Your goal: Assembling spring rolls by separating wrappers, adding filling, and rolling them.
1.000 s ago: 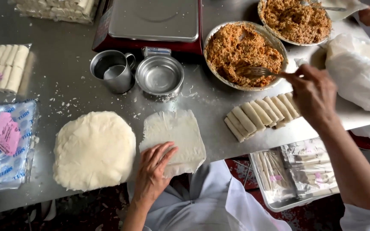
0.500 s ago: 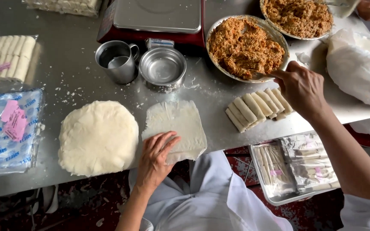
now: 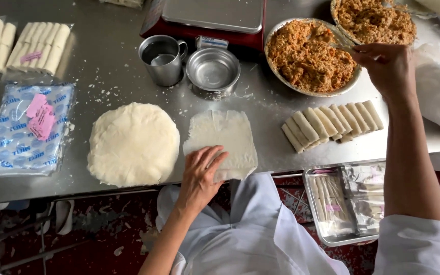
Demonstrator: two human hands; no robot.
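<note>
1. The left hand (image 3: 199,175) lies flat, palm down, fingers spread, on the near corner of a square spring-roll wrapper (image 3: 223,142). Its grip is fully open; it presses the sheet and clasps nothing.
2. The wrapper lies flat on the steel worktop (image 3: 113,76) at the near edge, directly in front of the person, with its near corner overhanging the edge slightly.
3. Just left of the wrapper sits a round stack of wrappers (image 3: 133,143), close beside it but apart.
4. The right hand (image 3: 385,66) is raised over the near rim of a round tray of orange-brown filling (image 3: 306,56). Its fingers are pinched together on a thin utensil handle (image 3: 345,47) reaching into the filling; it looks like a fork or spoon, though the working end is blurred.
5. A second tray of the same filling (image 3: 373,20) stands behind it at the far right.
6. Between the right forearm and the wrapper, a row of finished rolls (image 3: 332,122) lies side by side on the worktop.
7. Behind the wrapper stand a metal mug (image 3: 161,60) and a small steel bowl (image 3: 212,70), side by side, in front of a weighing scale (image 3: 212,15).
8. To the far left lie packed rolls in clear bags (image 3: 36,46) and a printed blue plastic bag (image 3: 26,127) bearing pink slips.
9. Below the worktop edge, at right, a steel tray (image 3: 342,203) holds more bagged rolls.
</note>
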